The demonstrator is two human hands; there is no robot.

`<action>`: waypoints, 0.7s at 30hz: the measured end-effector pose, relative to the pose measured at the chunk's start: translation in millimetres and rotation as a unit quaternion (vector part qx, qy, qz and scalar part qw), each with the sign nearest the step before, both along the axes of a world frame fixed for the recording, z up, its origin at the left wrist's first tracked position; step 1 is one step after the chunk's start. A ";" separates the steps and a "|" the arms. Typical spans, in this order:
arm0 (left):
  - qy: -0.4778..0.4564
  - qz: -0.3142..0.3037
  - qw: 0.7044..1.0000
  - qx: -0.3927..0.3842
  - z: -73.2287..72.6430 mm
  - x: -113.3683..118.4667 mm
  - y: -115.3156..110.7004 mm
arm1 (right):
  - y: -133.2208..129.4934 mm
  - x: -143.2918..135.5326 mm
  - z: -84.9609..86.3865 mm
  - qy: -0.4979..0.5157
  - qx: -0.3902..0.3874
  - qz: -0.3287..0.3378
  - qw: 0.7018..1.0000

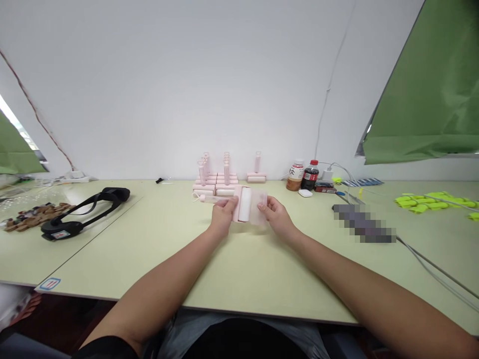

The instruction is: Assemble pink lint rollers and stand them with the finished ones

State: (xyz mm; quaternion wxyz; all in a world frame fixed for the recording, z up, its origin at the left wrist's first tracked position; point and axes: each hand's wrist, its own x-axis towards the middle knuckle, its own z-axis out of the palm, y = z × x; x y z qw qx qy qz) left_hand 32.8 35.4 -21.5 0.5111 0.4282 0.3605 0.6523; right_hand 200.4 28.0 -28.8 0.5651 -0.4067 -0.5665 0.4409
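Observation:
In front of me, above the table, is a lint roller (245, 204) with a white roll and a pale pink casing; its handle points left and ends in a loop. My left hand (223, 215) is closed around it where the handle meets the casing. A thin, translucent pink flap (258, 212) stands out from the roll's right side. My right hand (276, 213) pinches the outer edge of this flap; whether it is a cover or a sheet I cannot tell. Behind the hands, several pink lint rollers (226, 174) stand in rows, handles upright, with another lint roller (257, 169) apart to their right.
Two drink bottles (309, 174) stand against the wall at the right, near a white charger (327, 173) and cables. A blurred-out dark object (362, 224) lies farther right, with bright yellow pieces (430, 201) beyond. A black headset (86, 212) lies left.

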 end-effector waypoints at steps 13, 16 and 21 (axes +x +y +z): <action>0.073 0.075 0.993 -0.060 -3.0 -10.0 11.6 | 7.9 31.5 3.1 -0.521 0.152 0.034 0.839; 0.097 0.077 0.991 -0.046 -5.7 -7.1 10.5 | 7.1 31.3 2.1 -0.539 0.155 0.055 0.826; 0.093 0.087 0.991 -0.052 -2.5 -8.4 9.4 | 14.6 38.9 -0.1 -0.573 0.119 0.029 0.810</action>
